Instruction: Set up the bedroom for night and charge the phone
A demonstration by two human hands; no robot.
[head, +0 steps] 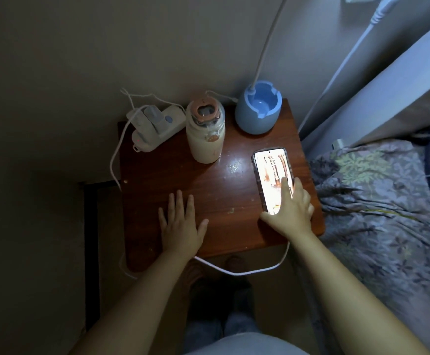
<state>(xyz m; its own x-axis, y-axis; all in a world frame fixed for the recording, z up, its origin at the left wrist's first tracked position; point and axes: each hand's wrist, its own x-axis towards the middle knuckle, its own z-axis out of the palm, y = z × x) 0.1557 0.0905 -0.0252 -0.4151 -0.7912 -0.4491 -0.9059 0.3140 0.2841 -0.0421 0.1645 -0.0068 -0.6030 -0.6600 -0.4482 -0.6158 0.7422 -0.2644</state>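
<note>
A phone (269, 172) with its screen lit lies flat on the right side of a small wooden bedside table (208, 190). My right hand (292, 211) rests on the phone's near end, fingers spread over the screen and thumb at its bottom corner. My left hand (180, 224) lies flat and open on the table's front left part, holding nothing. A white charging cable (237, 271) loops below the table's front edge toward the phone's near end; its plug is hidden under my right hand. A white power strip (155, 126) with plugs in it sits at the table's back left.
A cream bottle (206, 131) with a pink lid stands at the back middle. A blue lamp base (258, 108) with a white gooseneck stands at the back right. The bed with a patterned cover (378, 201) lies to the right. The wall is behind; the room is dim.
</note>
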